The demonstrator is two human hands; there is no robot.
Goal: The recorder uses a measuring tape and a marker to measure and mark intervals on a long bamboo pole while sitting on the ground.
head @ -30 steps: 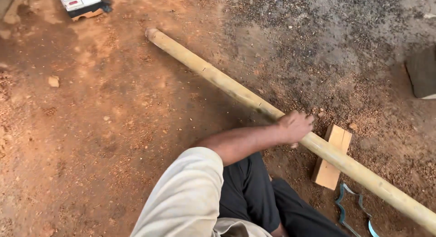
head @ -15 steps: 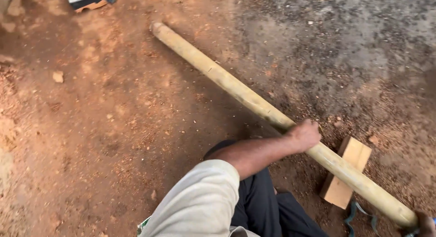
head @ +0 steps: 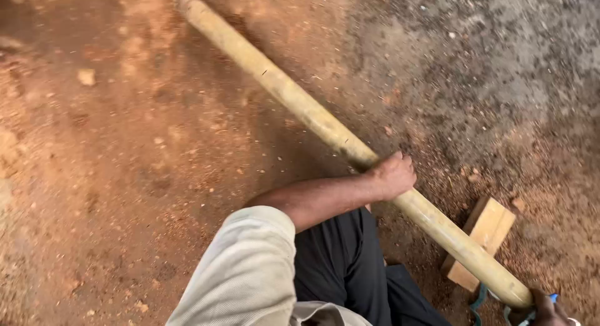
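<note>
Ground: bare packed earth, reddish-orange, filling the left and middle of the view.
Surface: rough and uneven, strewn with small clods, pebbles and crumbs of soil.
Upper right: a greyer, gravelly patch, darker and speckled with fine stones.
Border: the red earth blends into the grey patch without a sharp edge.
Loose stone: a pale lump lying alone on the red soil at upper left.
Light: soft, even daylight, with faint shadows only.
Setting: outdoors; no walls, furniture or windows in view.
</note>
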